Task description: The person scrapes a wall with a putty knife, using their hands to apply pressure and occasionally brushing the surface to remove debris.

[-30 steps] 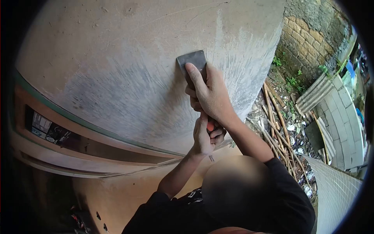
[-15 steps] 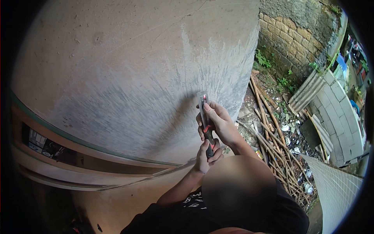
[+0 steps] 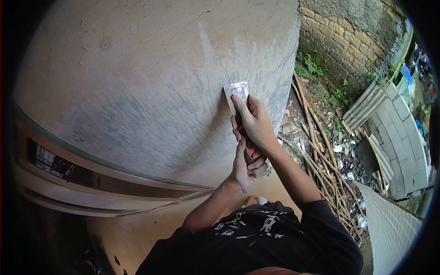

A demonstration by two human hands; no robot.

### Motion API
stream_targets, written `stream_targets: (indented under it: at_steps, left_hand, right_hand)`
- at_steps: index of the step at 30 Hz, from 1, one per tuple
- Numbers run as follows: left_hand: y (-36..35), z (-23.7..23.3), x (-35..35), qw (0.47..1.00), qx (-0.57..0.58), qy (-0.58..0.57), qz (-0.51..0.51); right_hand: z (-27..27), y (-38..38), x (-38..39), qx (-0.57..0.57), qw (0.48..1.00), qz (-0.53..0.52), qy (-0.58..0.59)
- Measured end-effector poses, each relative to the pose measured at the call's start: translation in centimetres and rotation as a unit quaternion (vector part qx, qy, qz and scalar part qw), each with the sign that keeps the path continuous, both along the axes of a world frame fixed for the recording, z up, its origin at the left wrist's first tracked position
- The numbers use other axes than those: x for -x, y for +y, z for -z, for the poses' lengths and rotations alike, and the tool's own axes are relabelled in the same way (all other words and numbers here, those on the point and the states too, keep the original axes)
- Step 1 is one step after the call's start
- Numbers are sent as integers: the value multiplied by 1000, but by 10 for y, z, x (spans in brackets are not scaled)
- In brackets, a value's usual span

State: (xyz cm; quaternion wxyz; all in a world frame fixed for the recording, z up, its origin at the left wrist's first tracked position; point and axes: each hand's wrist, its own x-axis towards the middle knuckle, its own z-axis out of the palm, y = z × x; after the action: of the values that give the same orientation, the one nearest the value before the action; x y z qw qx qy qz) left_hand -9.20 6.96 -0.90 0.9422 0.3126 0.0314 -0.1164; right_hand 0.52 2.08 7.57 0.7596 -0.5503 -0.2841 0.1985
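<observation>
A scraper [image 3: 230,101] with a wide metal blade and a red and black handle is held in both hands against the wall [image 3: 151,101]. My left hand [image 3: 243,169] wraps round the lower end of the handle. Higher up, my right hand [image 3: 256,123] grips the neck, its thumb pressed on the blade's flat face near a sticker. The blade's edge is at the wall surface, which carries grey scraped streaks; whether it touches cannot be made out exactly. Fingers cover much of the handle.
A window opening [image 3: 114,183] with a green-edged frame runs along the lower left. To the right, bamboo poles [image 3: 316,137] and rubble lie on the ground beside a brick wall [image 3: 339,34]. Grey blocks [image 3: 398,142] and a white gridded panel [image 3: 389,224] stand farther right.
Both hands have moved the scraper up the wall. Its blade has turned from nearly edge-on to show its broad face, and my right arm has stretched out farther.
</observation>
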Motion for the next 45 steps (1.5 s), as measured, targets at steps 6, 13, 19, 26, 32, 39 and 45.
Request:
stream_targets:
  at_steps: [6,13,19,26,32,39,45]
  left_hand:
    - [-11,-3,-1,981,-122,-6,-151]
    - [-18,9,14,979,-101,-4,-179]
    - [-14,-19,1,810,-570,-129,-54]
    - [-5,-96,-17,479,-816,-320,-52]
    - [-16,-115,-61,329,-773,-531,-116]
    - [-25,-134,-131,219,-753,-614,-90]
    - [-37,-130,-166,68,-843,-534,-14]
  right_hand:
    - [22,-3,-8,41,994,61,-87]
    - [53,-67,21,169,967,-144,-125]
    - [61,-88,13,-12,999,40,12]
    - [43,-120,-14,-43,995,15,89]
    - [50,-111,-20,-76,995,52,42]
    - [60,-114,-23,-54,995,-6,83]
    - [45,-113,-26,-34,994,19,97]
